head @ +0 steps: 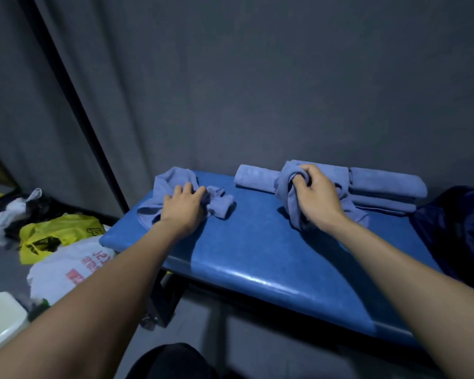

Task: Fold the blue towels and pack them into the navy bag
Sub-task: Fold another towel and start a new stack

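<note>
Hands first: the left hand (185, 205) lies on a crumpled blue towel (173, 194) at the left end of the blue padded tabletop (257, 250), its fingers curled into the bunched cloth and gripping it. The right hand (314, 194) clutches a second crumpled towel (290, 198) near the middle of the back edge, fingers closed round a wad of fabric so that the rest hangs down onto the tabletop.

Behind the right hand, along the grey wall, sit finished towels: a rolled one (255, 175) to the left of the wad and a folded stack (386, 190) to the right, both touching or nearly touching the held towel. The navy bag (454, 231) slumps at the far right end of the tabletop, just beside the stack; whether anything is inside it cannot be told.

Judging by this, the task looks partly done: several towels are folded, two are unfolded, and packing seems not yet begun.

The front half of the tabletop is bare and offers room to spread a towel flat. The left towel lies close to the left end, where it could slip off toward the plastic bags (58, 236) on the floor.
</note>
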